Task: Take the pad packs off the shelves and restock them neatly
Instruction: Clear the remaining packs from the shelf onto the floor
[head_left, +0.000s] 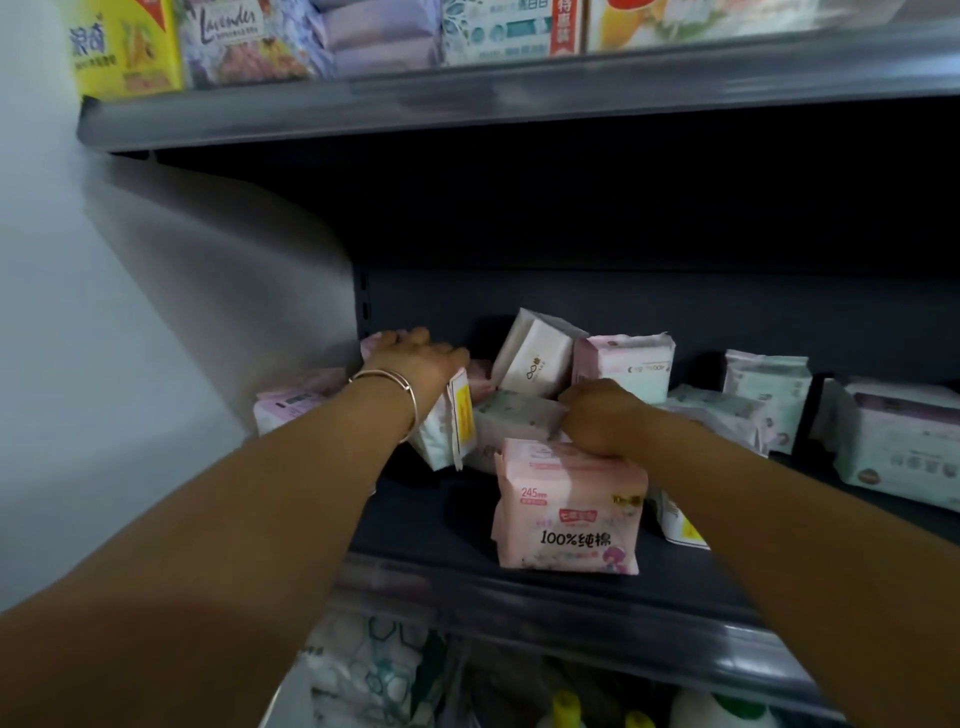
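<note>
Several pad packs lie jumbled on the dark middle shelf (426, 525). A pink pack (569, 512) marked 245 mm stands upright near the front edge. My right hand (602, 415) is closed on its top edge. My left hand (415, 358), with a bangle on the wrist, reaches deep to the shelf's left end and rests on a pink pack (375, 344) there. A white pack with a yellow label (449, 423) leans under that wrist. Behind stand a cream pack (535, 353) and a pink-and-mint pack (626, 364).
A white wall (104, 338) closes the shelf's left side. More mint and white packs (766, 389) and a larger pack (904, 441) sit to the right. The upper shelf (467, 98) holds boxed goods. Below are packaged items and bottles (566, 709).
</note>
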